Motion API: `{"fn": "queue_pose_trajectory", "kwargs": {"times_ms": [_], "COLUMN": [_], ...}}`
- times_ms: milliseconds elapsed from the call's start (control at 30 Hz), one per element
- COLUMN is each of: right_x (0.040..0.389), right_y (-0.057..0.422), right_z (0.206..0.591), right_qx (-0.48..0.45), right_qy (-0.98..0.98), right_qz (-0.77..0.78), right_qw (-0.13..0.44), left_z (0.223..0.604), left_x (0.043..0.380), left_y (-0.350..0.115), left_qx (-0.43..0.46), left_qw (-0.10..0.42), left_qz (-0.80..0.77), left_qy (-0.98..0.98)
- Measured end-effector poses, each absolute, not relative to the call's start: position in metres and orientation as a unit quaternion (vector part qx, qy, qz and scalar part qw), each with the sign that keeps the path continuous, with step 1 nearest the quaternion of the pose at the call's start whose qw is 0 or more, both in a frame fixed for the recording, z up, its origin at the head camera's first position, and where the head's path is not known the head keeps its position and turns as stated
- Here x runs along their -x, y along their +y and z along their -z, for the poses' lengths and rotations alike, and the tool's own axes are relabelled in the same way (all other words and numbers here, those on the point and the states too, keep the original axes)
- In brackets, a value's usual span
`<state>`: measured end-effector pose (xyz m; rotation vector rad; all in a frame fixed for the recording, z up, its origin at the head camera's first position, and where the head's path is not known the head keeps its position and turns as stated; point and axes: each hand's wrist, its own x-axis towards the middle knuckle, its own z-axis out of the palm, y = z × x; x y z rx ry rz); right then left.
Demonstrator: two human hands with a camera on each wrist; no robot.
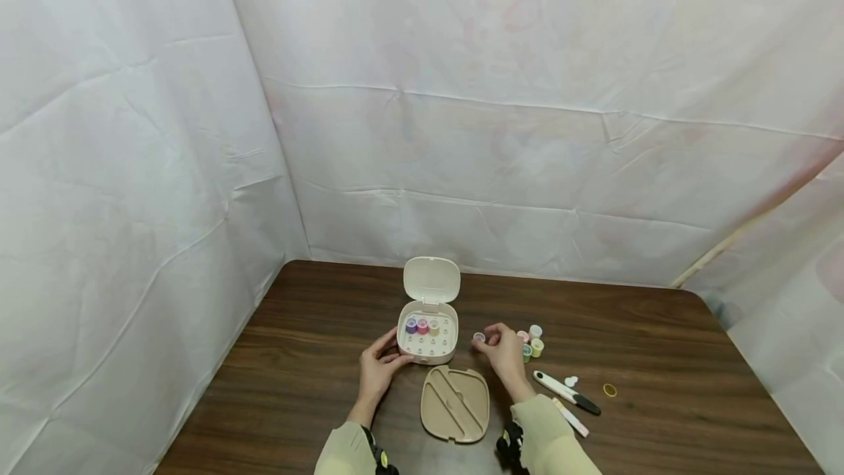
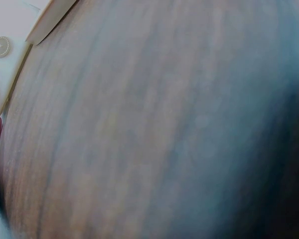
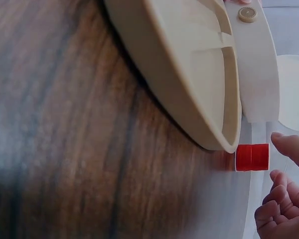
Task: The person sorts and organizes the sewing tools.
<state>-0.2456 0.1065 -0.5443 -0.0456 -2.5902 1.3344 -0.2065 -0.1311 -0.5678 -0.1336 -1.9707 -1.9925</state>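
Note:
A cream sewing box [image 1: 443, 359] stands with its lid [image 1: 431, 279] raised; purple, pink-red and cream thread spools sit on pegs inside. My left hand [image 1: 377, 372] holds the box at its front left corner, thumb along the front and fingers on the side. In the left wrist view only a fingertip edge shows against the box. To the right of the box a red thread spool [image 3: 252, 157] stands on the table. My right hand [image 3: 284, 199] is right over it, thumb and fingers spread apart and around its top end without pinching it.
A beige divided tray [image 1: 431, 420] lies in front of the box. Right of my right hand stand several loose spools, among them a yellow one [image 1: 537, 347]. Nearer lie a white tool with a black end [image 1: 567, 391], a pale strip [image 1: 570, 418], small white pieces [image 1: 571, 381] and a yellow ring [image 1: 609, 390].

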Motion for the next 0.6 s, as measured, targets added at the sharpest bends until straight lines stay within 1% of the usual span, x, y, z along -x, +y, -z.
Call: {"fn": "queue_pose_trajectory", "kwargs": {"times_ms": [600], "right_x": [0.2473], "right_y": [0.1061], "right_z": [0.548], "right_qx": [0.007], "right_qy": [-0.887], "right_qz": [-0.45], "right_qw": [0.103], "left_z": [0.5694], "left_x": [0.2082], "left_y": [-0.1315], "left_qx": [0.038], "left_qw": [0.161], "left_qz": [0.704], "left_qy": [-0.691]}}
